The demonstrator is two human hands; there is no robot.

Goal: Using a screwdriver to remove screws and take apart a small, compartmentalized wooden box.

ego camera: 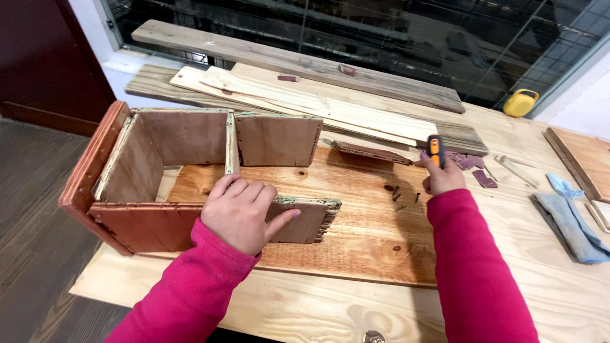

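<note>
Trouble could start at the loose panel (305, 219) on the near side of the wooden box (159, 171): my left hand (240, 213) lies on its top edge with the fingers spread flat, pressing rather than gripping, and I judge that if that pressure eases or shifts the panel could tip over or slide out of line with the box. My right hand (441, 174), off to the right of the box, is closed around an orange-and-black tool (436, 150) — its working end is hidden, so I cannot tell what kind it is. A few dark screws (400, 195) lie loose between the box and that hand and could roll if nudged. The box itself sits on a broad board on the table (305, 305), open-topped, reddish outside, pale plywood inside, its edges rough with flaking green paint.
</note>
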